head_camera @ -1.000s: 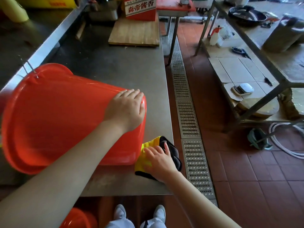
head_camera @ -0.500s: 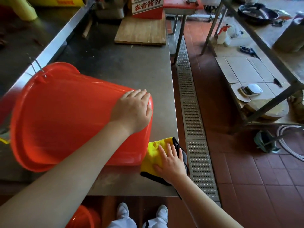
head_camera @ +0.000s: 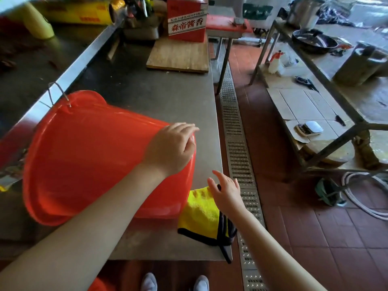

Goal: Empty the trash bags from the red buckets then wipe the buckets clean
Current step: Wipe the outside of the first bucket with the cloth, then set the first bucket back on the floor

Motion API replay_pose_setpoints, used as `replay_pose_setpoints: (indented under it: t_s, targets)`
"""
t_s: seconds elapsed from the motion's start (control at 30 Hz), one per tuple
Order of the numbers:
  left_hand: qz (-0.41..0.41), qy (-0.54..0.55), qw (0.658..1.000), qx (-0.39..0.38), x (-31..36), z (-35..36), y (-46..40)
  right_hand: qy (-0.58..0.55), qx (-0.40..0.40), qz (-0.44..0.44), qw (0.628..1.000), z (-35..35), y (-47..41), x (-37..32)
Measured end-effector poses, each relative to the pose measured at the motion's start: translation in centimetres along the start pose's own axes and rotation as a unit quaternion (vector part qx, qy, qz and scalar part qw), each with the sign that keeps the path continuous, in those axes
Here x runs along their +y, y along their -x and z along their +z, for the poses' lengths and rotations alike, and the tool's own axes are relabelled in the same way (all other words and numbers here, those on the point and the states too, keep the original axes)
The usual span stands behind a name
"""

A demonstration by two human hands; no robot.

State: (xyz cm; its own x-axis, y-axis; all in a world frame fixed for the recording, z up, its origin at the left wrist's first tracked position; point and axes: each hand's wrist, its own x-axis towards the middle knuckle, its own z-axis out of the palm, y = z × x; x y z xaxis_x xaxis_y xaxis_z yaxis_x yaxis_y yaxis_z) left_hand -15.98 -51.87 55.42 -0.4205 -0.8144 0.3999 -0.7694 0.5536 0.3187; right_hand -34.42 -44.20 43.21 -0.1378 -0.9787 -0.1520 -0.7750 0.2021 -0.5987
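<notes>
Your right-hand fingers [head_camera: 218, 181] are spread and straight, lifted just off the yellow cloth [head_camera: 199, 213]; half a second ago they lay flat on it, pressing it to the steel table [head_camera: 168, 97]. So your right hand [head_camera: 227, 193] holds nothing now, and the cloth lies loose at the table's near edge, one end tucked against the base of the red bucket [head_camera: 94, 156], a dark corner hanging over the edge.

Your left hand [head_camera: 171, 149] rests on the bucket's base end, fingers lightly curved over the bottom rim; they look slightly more bent than before, though motion blur makes that hard to judge. The bucket lies on its side, mouth towards your left, and no bag shows on the rim from this angle; the inside is hidden.

The letting-go probably means you are regrasping the cloth, or reaching for the bucket to turn it. Either way the wiping is paused, and a second red bucket [head_camera: 100, 285] under the table may need doing too.
</notes>
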Motion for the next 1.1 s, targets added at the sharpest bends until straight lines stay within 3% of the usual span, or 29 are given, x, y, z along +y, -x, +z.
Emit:
replay_pose_setpoints:
  t_s: [0.1,0.23,0.3,0.47,0.53,0.6,0.73,0.83,0.93,1.03,1.1]
  targets:
    - [-0.029,0.137,0.989,0.055,-0.2,-1.0,-0.2,-0.026,0.033,-0.041,0.998,-2.4,-1.2,-2.7]
    - [-0.090,0.276,0.949,0.125,-0.5,-2.4,-0.3,-0.041,0.078,-0.092,0.992,-4.7,-2.3,-6.8]
    - [-0.114,0.356,0.913,0.164,-0.7,-3.0,-0.6,-0.042,0.089,-0.120,0.988,-5.6,-2.8,-8.9]
    - [-0.227,0.524,0.781,0.254,-1.6,-4.9,-1.7,-0.025,0.072,-0.189,0.979,-6.7,-3.4,-14.4]
    - [-0.251,0.542,0.762,0.250,-2.3,-5.9,-1.9,-0.019,0.048,-0.199,0.979,-6.3,-3.7,-16.2]
    - [-0.253,0.527,0.777,0.234,-3.1,-7.1,-1.7,-0.015,0.022,-0.207,0.978,-5.6,-3.9,-17.7]
    - [-0.232,0.456,0.837,0.194,-5.4,-9.2,-0.3,0.042,0.008,-0.243,0.969,-3.5,-4.0,-19.7]
    - [-0.232,0.349,0.894,0.157,-7.7,-10.6,1.9,0.104,0.031,-0.244,0.964,-2.1,-4.2,-19.5]
    - [-0.196,0.188,0.945,0.184,-9.6,-12.4,4.2,0.145,0.081,-0.252,0.953,-1.0,-4.4,-18.7]
    - [-0.199,0.074,0.955,0.209,-11.8,-13.1,5.9,0.162,0.117,-0.258,0.945,-0.5,-4.4,-18.4]
    - [-0.262,0.064,0.944,0.192,-12.7,-13.3,6.8,0.167,0.128,-0.258,0.943,-0.4,-4.4,-18.3]
